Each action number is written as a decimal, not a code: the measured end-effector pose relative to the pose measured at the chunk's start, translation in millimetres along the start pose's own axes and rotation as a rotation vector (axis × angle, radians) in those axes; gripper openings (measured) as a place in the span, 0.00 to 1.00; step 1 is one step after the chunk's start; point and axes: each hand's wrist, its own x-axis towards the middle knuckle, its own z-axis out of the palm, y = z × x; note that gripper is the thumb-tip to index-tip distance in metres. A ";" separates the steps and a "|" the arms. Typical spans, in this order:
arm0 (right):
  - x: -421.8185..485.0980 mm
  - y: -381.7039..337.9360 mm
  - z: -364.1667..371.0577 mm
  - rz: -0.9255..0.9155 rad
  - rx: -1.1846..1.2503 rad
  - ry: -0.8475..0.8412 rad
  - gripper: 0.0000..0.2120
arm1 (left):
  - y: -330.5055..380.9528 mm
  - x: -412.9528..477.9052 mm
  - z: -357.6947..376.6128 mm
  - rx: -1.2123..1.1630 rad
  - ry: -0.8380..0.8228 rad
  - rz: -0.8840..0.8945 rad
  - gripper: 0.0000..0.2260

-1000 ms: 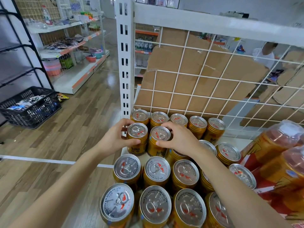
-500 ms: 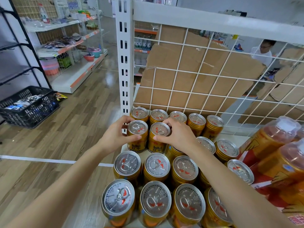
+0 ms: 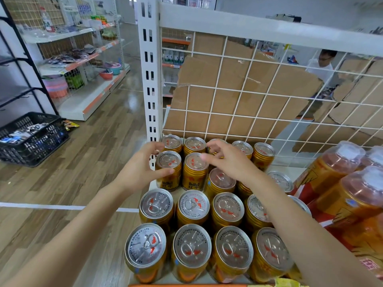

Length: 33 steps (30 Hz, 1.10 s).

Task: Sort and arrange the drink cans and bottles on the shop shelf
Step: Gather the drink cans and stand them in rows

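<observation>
Blk plastic crate (image 3: 31,137), cardboard sheets (image 3: 234,100), bkgd person (image 3: 320,67)

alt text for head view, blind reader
Two hands reach over rows of gold drink cans with silver lids on a white shop shelf; the left hand cups one can, the right hand touches its neighbour's lid. Plastic-wrapped orange bottles stand at right.

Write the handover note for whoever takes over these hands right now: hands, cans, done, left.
Left hand: thumb and fingers curled round the left can of the second row.
Right hand: fingers relaxed, a fingertip at the lid of the next can, gripping nothing.
Back row stands along the wire grid; two front rows stand in lines; wrapped bottles at the right.
Done: those two cans upright, labels forward.
Left: cans by the right wrist look staggered; probably line them up.
</observation>
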 end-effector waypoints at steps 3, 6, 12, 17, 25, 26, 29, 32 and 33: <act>-9.8 10.2 -23.8 -0.019 0.002 0.070 0.19 | 24.8 0.4 -4.7 0.052 0.018 0.144 0.18; -24.3 27.5 -40.8 -0.017 -0.014 0.088 0.16 | 53.7 6.1 3.2 0.030 -0.040 0.234 0.14; -59.7 65.4 -57.6 -0.004 -0.010 0.018 0.19 | 92.1 17.7 51.5 0.189 -0.345 0.285 0.20; -68.6 76.9 -51.7 -0.105 -0.103 -0.042 0.25 | 98.7 19.3 69.3 0.426 -0.462 0.266 0.25; -60.7 79.9 -51.7 -0.142 -0.215 -0.012 0.29 | 111.9 19.7 76.2 0.475 -0.472 0.207 0.26; -60.0 80.5 -51.7 -0.136 -0.221 0.001 0.29 | 112.7 20.5 77.3 0.465 -0.463 0.207 0.25; -57.6 84.2 -53.1 -0.107 -0.215 0.029 0.30 | 114.9 25.6 81.3 0.452 -0.471 0.186 0.25; -53.5 86.9 -57.6 -0.079 -0.214 0.046 0.30 | 117.0 36.2 86.8 0.466 -0.494 0.183 0.26; -51.4 87.0 -58.7 -0.073 -0.215 0.053 0.30 | 117.1 40.4 88.2 0.473 -0.505 0.183 0.26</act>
